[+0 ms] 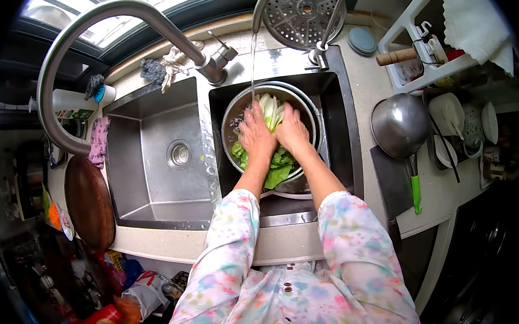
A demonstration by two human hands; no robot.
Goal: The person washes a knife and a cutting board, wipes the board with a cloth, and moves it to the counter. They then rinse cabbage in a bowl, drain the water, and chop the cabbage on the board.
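Leafy greens [271, 111] with pale stalks lie in a round metal bowl [227, 137], their green leaves [279, 174] spreading toward me. Both my hands are down inside this bowl. My left hand [256, 133] presses round the stalks from the left, while my right hand [292, 130] grips them from the right, fingertips partly hidden among the stalks. From a slim tap [256, 18], a thin stream of water [253, 65] falls at the bowl's far side, by my left fingers. The bowl stands in the right sink basin [346, 138].
The left basin [145, 154] has a drain [179, 154]. A large curved faucet [71, 19] arches over its left side. A round wooden board [90, 201] leans at left. Right of the sink are an upturned metal bowl [401, 124], a green-handled utensil [416, 191] and a perforated steamer plate [303, 11] behind.
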